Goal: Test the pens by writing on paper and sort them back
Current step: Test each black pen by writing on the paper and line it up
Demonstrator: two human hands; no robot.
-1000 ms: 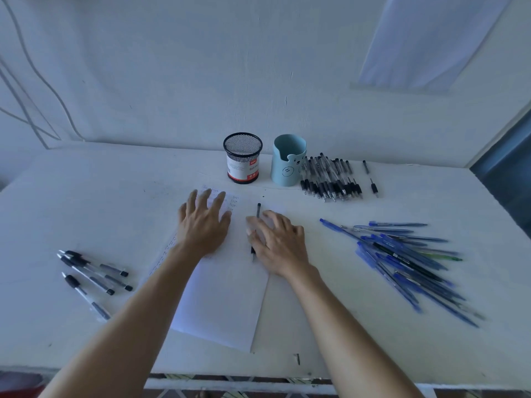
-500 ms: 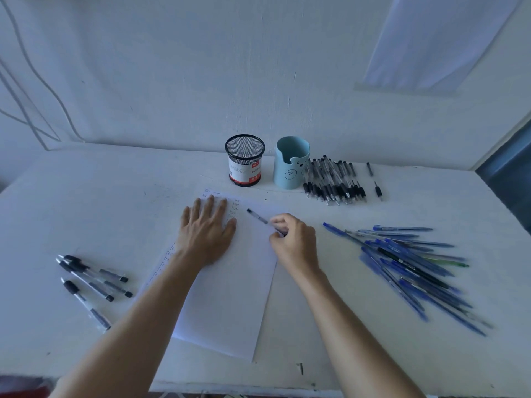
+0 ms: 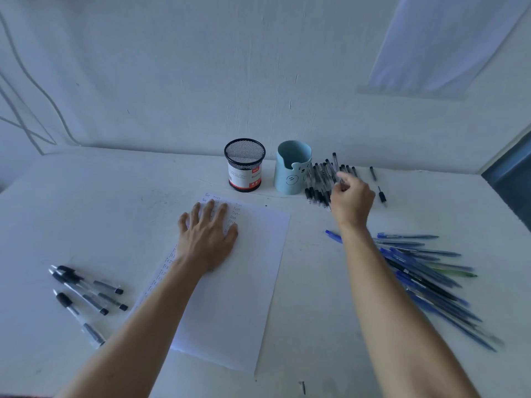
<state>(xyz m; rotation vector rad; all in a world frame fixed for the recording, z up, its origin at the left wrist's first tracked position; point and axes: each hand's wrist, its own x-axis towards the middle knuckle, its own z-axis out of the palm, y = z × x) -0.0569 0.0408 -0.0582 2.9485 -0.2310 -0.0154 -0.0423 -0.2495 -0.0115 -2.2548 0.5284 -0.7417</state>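
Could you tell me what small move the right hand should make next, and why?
Probably lower the right hand a little and ease its grip so the black pen it pinches joins the pile of black pens beside the blue cup. That pen was at the paper half a second ago, so it seems tested. The left hand rests flat on the sheet.

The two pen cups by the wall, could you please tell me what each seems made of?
Black cup: wire mesh, probably metal; the weave is see-through above its label. Blue cup: likely matte plastic, smooth, opaque, with a cut-out rim.
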